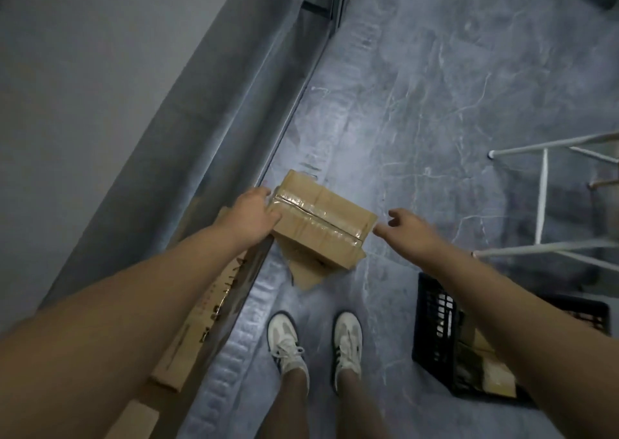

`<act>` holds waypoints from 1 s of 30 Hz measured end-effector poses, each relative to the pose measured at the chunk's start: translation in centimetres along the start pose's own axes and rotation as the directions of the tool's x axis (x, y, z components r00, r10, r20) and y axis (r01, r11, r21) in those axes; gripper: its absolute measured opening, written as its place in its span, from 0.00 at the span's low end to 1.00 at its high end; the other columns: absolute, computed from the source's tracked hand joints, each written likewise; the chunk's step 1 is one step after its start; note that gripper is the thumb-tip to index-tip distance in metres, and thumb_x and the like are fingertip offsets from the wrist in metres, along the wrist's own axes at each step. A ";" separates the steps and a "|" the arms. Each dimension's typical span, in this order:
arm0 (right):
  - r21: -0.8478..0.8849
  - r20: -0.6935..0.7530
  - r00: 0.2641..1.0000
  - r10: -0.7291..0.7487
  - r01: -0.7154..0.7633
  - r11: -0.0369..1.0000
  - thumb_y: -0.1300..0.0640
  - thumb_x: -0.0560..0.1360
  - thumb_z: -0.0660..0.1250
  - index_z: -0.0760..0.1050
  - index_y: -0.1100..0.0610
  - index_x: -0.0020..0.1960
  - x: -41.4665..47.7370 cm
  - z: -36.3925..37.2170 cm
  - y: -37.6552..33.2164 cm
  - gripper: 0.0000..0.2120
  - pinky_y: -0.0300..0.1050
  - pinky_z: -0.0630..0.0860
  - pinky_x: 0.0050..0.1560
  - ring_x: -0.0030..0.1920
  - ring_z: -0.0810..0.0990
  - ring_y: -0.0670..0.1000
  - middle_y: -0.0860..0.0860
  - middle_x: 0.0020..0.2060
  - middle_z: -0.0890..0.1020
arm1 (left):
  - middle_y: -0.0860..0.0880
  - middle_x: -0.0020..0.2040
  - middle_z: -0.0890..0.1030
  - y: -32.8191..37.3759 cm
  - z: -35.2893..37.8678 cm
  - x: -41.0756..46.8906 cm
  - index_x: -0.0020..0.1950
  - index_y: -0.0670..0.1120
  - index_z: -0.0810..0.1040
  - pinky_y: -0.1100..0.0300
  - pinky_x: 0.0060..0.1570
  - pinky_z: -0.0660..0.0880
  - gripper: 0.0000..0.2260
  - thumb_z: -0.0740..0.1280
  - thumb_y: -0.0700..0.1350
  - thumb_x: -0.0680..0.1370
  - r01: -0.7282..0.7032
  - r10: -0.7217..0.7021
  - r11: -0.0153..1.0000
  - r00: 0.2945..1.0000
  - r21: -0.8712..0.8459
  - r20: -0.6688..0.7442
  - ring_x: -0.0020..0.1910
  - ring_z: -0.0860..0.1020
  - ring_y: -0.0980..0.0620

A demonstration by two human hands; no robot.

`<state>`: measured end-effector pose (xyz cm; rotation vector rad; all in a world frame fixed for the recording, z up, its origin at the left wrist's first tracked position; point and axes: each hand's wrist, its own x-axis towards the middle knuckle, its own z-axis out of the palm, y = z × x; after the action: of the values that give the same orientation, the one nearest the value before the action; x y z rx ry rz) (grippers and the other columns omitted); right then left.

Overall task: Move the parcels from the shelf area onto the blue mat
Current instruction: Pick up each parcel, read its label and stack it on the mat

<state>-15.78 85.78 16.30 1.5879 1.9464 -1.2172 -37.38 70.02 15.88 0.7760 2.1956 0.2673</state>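
A taped brown cardboard parcel point(321, 216) sticks out over the metal front edge of the shelf point(249, 271), above the floor. My left hand point(253, 212) grips its left end, thumb on the taped top. My right hand point(407, 226) hovers just off the parcel's right end with fingers spread, its fingertips nearly at the corner. A second cardboard piece point(306, 273) shows beneath the parcel. More flat boxes point(197, 324) lie on the shelf under my left forearm. The blue mat is not in view.
A black plastic crate point(435, 331) with cardboard items inside stands on the grey marbled floor point(435, 103) at the right. White metal frame legs point(542, 197) stand further right. A grey wall point(83, 87) runs along the left. My feet in white shoes point(315, 345) are below.
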 end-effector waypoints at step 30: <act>0.686 -0.052 0.997 0.057 -0.006 0.728 0.32 0.74 0.58 0.68 0.49 0.66 -14.2 -14.7 -6.6 0.28 0.54 0.78 0.43 0.54 0.79 0.54 0.51 0.58 0.77 | 0.58 0.47 0.76 12.1 -10.1 -14.8 0.56 0.52 0.73 0.61 0.40 0.67 0.12 0.65 0.55 0.76 -0.037 -0.231 0.688 0.935 -0.724 -0.267 0.44 0.72 0.63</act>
<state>-13.82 88.52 37.52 1.9983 1.5558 -2.0589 -31.85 71.13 36.75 0.1543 2.1500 1.2142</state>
